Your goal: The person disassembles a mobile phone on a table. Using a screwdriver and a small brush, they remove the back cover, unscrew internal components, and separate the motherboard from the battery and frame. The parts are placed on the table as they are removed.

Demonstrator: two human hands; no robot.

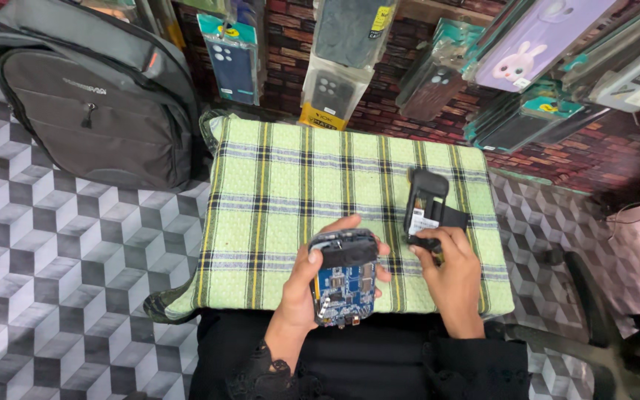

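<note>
Fingers of the left hand curl around 1 opened phone, thumb lying up its left edge and the other fingertips showing past its right side; the grip is closed on the device. The phone is held just above the person's lap at the near edge of the cloth, back cover off, with a blue circuit board bared in its lower half and a dark plate across the top. The wrist bends upward from a black lace-edged sleeve.

The right hand lies palm down on the cloth, its fingertips pinched narrowly on the lower end of 1 black phone part, a flat dark piece with a white sticker on it. That piece lies on the cloth to the right of the held phone, close by but not touching it.

Both hands work over 1 green plaid cloth spread on a low square surface. 1 grey backpack leans at the far left on the floor, which is patterned in grey and white cubes. Packaged phone cases, at least 6, hang along the brick-patterned wall behind. Nothing lies between the hands and the 2 pieces.
</note>
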